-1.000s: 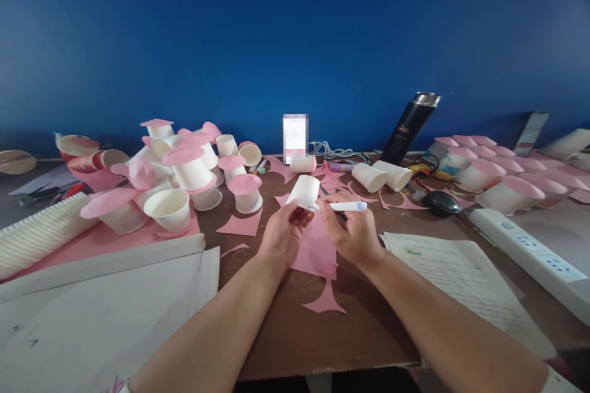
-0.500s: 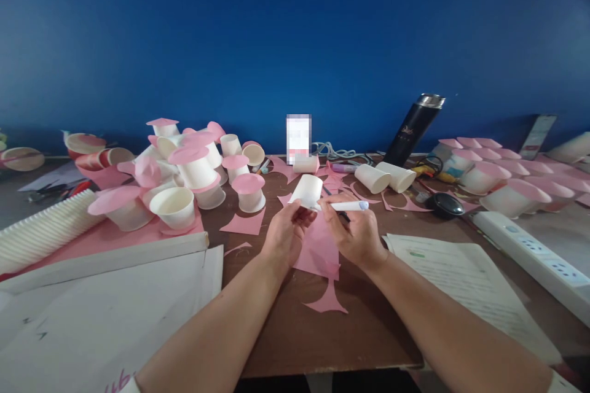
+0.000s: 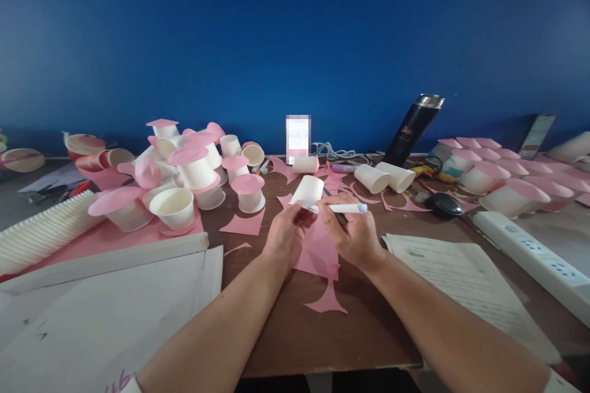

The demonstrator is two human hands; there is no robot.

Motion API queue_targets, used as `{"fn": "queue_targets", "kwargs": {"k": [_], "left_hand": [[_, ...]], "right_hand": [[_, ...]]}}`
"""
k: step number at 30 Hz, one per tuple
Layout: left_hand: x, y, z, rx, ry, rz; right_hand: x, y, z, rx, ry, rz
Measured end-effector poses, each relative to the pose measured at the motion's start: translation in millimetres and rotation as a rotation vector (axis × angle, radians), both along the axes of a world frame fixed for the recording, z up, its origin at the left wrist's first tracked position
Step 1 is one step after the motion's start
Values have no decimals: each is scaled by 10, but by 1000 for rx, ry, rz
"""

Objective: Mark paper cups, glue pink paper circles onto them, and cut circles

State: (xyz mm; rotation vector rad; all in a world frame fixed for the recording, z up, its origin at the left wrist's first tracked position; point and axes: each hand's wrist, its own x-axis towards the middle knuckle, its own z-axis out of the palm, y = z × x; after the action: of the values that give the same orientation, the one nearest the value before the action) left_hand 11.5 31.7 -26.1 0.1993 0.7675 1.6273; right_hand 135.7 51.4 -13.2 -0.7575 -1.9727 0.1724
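Two hands meet over the middle of the brown surface (image 3: pixel 286 344) in the head view. The left hand (image 3: pixel 284 238) pinches the rim of a white paper cup (image 3: pixel 308 190), which is tipped on its side with its base pointing away from the person. The right hand (image 3: pixel 354 234) is curled around a white marker pen (image 3: pixel 343 208), whose tip touches the cup near the left thumb and whose pale blue end points to the right. Under both hands lies a pink paper scrap (image 3: pixel 318 252), with a smaller pink offcut (image 3: pixel 328 301) just nearer the person.

To the left stands a crowd of white cups topped with pink paper discs (image 3: pixel 193 166), beside a long stack of nested cups (image 3: pixel 41 230) lying on its side. To the right, two more cups (image 3: pixel 385 177) lie tipped over, near a black flask (image 3: pixel 412 129) leaning at the blue wall. Printed sheets (image 3: pixel 461 276) and a white power strip (image 3: pixel 530 255) lie at the right edge.
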Motion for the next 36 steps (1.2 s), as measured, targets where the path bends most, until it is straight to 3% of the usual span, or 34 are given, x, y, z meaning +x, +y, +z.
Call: {"fn": "queue_targets", "kwargs": {"k": [5, 10, 19, 36], "left_hand": [[4, -10, 6, -25, -13, -36], [-9, 9, -20, 9, -14, -30], [-52, 6, 67, -75, -102, 0], [-58, 18, 15, -47, -59, -6]], "right_hand": [[0, 9, -8, 15, 4, -51], [9, -7, -14, -42, 17, 24], [53, 80, -20, -67, 241, -87], [18, 5, -12, 24, 75, -41]]}}
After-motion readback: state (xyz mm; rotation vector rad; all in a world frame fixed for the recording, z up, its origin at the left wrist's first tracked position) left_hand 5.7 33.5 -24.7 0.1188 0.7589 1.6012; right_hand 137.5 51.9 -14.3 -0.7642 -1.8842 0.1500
